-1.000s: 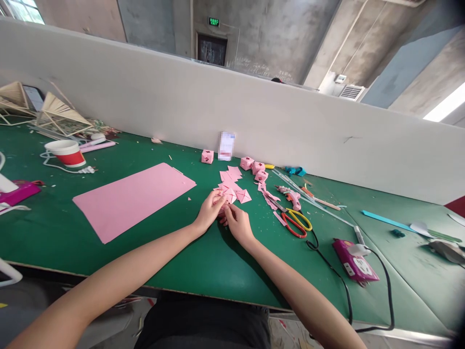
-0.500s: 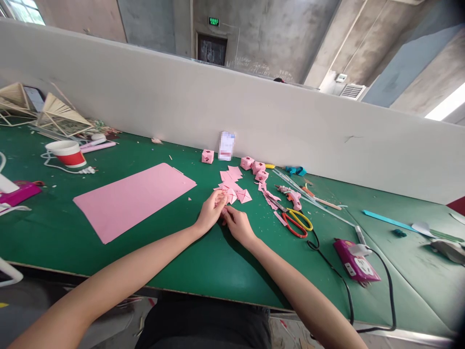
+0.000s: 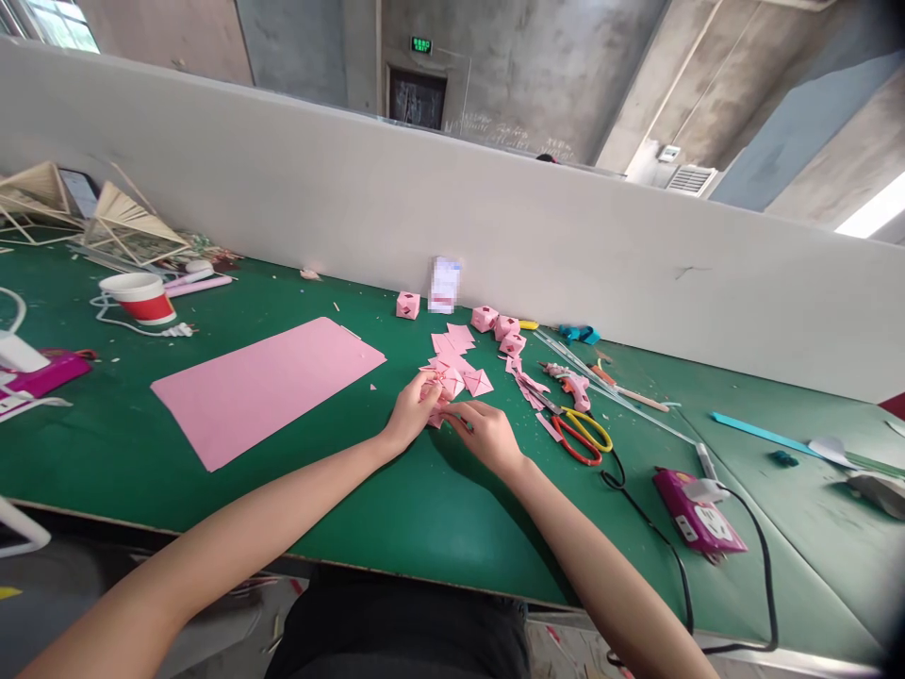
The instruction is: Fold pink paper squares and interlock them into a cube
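My left hand (image 3: 414,407) is closed on a small piece of folded pink paper (image 3: 436,415), partly hidden by the fingers. On the right side of that piece, my right hand (image 3: 486,434) pinches its edge between thumb and fingers. Just beyond the hands lie several cut and creased pink paper pieces (image 3: 478,382). Behind them stand folded pink paper cubes with dark diamond openings, one cube (image 3: 407,305) on the left and a group (image 3: 507,328) on the right. A large pink paper sheet (image 3: 269,391) lies flat to the left of my hands.
Scissors (image 3: 584,438) with red and yellow handles lie right of my hands, beside a pink glue gun (image 3: 574,385) and paper strips. A purple power socket (image 3: 699,514) sits further right with a black cord. A paper cup (image 3: 139,297) stands at left; a phone (image 3: 445,285) leans on the partition.
My right hand has shifted slightly right and its fingers have straightened, showing more of the pink paper piece. The left hand keeps its place. The view has moved a little.
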`<state>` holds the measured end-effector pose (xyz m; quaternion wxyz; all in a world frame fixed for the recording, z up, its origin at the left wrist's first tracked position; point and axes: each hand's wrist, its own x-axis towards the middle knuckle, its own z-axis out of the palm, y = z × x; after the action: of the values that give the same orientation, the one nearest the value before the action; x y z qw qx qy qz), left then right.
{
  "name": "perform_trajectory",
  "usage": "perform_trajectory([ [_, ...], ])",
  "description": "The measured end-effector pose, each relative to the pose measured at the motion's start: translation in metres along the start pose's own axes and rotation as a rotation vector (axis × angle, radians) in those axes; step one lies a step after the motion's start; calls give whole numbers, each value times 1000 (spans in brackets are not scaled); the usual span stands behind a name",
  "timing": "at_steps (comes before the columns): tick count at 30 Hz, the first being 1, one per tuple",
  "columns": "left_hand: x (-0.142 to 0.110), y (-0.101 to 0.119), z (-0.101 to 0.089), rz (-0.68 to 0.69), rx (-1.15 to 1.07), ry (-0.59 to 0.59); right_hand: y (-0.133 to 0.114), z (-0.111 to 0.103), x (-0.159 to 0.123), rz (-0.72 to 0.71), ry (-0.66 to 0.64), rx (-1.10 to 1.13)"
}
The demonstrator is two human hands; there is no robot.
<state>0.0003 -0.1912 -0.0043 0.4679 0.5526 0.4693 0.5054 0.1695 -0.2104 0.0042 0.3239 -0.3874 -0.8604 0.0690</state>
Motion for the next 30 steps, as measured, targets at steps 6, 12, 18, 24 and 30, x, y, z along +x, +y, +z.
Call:
perform_trajectory([
  [6, 0, 2, 1, 11, 68, 27, -6, 6, 3, 40, 73, 26],
  [12, 0, 1, 0, 67, 145, 49, -16, 7, 4, 123, 78, 88],
  [18, -2, 2, -1, 72, 180, 36, -14, 11, 4, 166, -25, 151],
  [24, -1, 2, -1, 92, 148, 17, -11, 19, 4, 234, 5, 92],
  [30, -3, 2, 0, 136, 134, -25, -1, 8, 9, 278, 37, 120],
])
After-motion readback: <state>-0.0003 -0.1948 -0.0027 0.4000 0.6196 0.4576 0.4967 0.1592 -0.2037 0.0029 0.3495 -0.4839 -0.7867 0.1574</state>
